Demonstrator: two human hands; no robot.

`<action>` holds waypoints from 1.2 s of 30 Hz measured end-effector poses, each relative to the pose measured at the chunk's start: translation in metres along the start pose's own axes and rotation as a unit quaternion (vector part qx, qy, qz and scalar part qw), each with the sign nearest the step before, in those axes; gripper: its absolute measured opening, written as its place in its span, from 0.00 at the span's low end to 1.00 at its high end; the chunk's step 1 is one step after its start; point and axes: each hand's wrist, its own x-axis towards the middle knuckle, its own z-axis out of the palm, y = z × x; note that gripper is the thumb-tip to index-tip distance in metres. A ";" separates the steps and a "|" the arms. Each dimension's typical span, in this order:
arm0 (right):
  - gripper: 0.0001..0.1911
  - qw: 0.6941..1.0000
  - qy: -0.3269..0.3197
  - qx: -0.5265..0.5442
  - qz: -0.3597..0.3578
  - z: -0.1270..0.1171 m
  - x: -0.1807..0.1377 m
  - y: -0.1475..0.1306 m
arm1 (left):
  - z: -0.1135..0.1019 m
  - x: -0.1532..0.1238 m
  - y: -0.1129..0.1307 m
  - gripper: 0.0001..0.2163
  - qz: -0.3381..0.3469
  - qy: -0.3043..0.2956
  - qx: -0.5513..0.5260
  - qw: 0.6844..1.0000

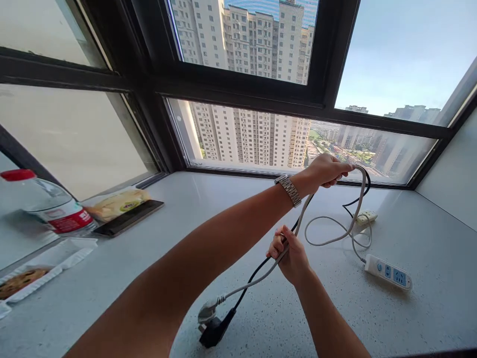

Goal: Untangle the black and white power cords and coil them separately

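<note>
My left hand (pixel 328 170), with a metal watch on its wrist, is raised near the window and closed around a grey cable (pixel 337 238) and a black cable (pixel 250 277) held together. Lower and nearer to me, my right hand (pixel 292 254) is closed around the same two cables. Below it the cables run down to a grey plug (pixel 206 313) and a black plug (pixel 216 332) that lie on the white counter (pixel 208 209). The grey cable loops away to a white power strip (pixel 388 271). A second small white socket block (pixel 367 217) lies behind the loops.
At the left stand a water bottle (pixel 48 204) with a red cap, a snack packet (pixel 117 203) on a dark flat device (pixel 130 218), and a white tray (pixel 48 261) with a cookie. Dark window frames (pixel 246 92) border the back; a wall rises at the right.
</note>
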 end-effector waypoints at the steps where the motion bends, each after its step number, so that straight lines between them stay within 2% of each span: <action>1: 0.25 0.997 -0.054 -0.002 0.055 -0.006 -0.010 -0.004 | -0.012 0.000 0.006 0.16 -0.002 -0.010 0.006 1.000; 3: 0.25 0.980 -0.133 -0.047 0.144 -0.026 -0.037 -0.018 | -0.040 -0.004 0.013 0.15 -0.025 -0.030 0.007 0.999; 4: 0.26 0.972 -0.134 -0.078 0.175 -0.037 -0.051 -0.029 | -0.054 -0.007 0.012 0.15 -0.046 -0.042 0.008 0.998; 6: 0.25 0.966 -0.091 -0.153 0.190 -0.062 -0.078 -0.061 | -0.078 -0.017 0.002 0.15 -0.089 -0.061 0.014 0.994; 7: 0.23 0.953 -0.074 -0.209 0.207 -0.073 -0.087 -0.081 | -0.087 -0.023 -0.006 0.15 -0.111 -0.069 0.018 0.991; 8: 0.23 0.932 -0.068 -0.277 0.223 -0.083 -0.094 -0.101 | -0.091 -0.029 -0.016 0.14 -0.131 -0.079 0.021 0.988; 9: 0.22 0.897 -0.078 -0.354 0.254 -0.091 -0.097 -0.122 | -0.093 -0.036 -0.028 0.13 -0.146 -0.090 0.018 0.985; 10: 0.21 0.852 -0.074 -0.446 0.266 -0.097 -0.097 -0.142 | -0.092 -0.044 -0.039 0.13 -0.158 -0.101 0.008 0.982; 11: 0.19 0.792 -0.056 -0.548 0.264 -0.101 -0.094 -0.160 | -0.089 -0.051 -0.050 0.14 -0.163 -0.110 -0.009 0.980; 14: 0.13 0.555 0.053 -0.808 0.191 -0.108 -0.069 -0.198 | -0.075 -0.073 -0.077 0.21 -0.166 -0.116 -0.091 0.975; 16: 0.11 0.421 0.105 -0.893 0.119 -0.108 -0.045 -0.208 | -0.066 -0.086 -0.090 0.24 -0.159 -0.111 -0.152 0.969; 18: 0.14 0.316 0.140 -0.938 0.009 -0.105 -0.017 -0.205 | -0.060 -0.096 -0.102 0.26 -0.149 -0.116 -0.198 0.962; 19: 0.16 0.275 0.156 -0.948 -0.044 -0.102 -0.002 -0.200 | -0.058 -0.100 -0.107 0.26 -0.145 -0.121 -0.216 0.958; 20: 0.17 0.247 0.171 -0.950 -0.084 -0.098 0.012 -0.192 | -0.056 -0.103 -0.112 0.25 -0.146 -0.129 -0.232 0.953; 21: 0.18 0.238 0.183 -0.949 -0.101 -0.093 0.026 -0.182 | -0.055 -0.106 -0.116 0.25 -0.149 -0.136 -0.249 0.947; 22: 0.18 0.248 0.192 -0.945 -0.098 -0.088 0.039 -0.172 | -0.054 -0.109 -0.121 0.23 -0.155 -0.141 -0.265 0.941; 23: 0.19 0.272 0.196 -0.938 -0.083 -0.083 0.050 -0.160 | -0.053 -0.111 -0.125 0.22 -0.160 -0.144 -0.280 0.936; 26: 0.22 0.372 0.172 -0.910 -0.057 -0.073 0.074 -0.124 | -0.055 -0.121 -0.141 0.17 -0.179 -0.128 -0.309 0.925; 29: 0.24 0.463 0.124 -0.873 -0.088 -0.073 0.079 -0.090 | -0.062 -0.135 -0.163 0.13 -0.203 -0.090 -0.317 0.922; 31: 0.25 0.505 0.114 -0.850 -0.092 -0.077 0.075 -0.077 | -0.067 -0.145 -0.178 0.12 -0.218 -0.066 -0.324 0.918; 33: 0.26 0.528 0.106 -0.840 -0.066 -0.081 0.069 -0.075 | -0.072 -0.153 -0.190 0.12 -0.231 -0.043 -0.329 0.915; 36: 0.23 0.530 0.080 -0.844 -0.015 -0.087 0.063 -0.085 | -0.073 -0.155 -0.198 0.10 -0.245 0.005 -0.298 0.922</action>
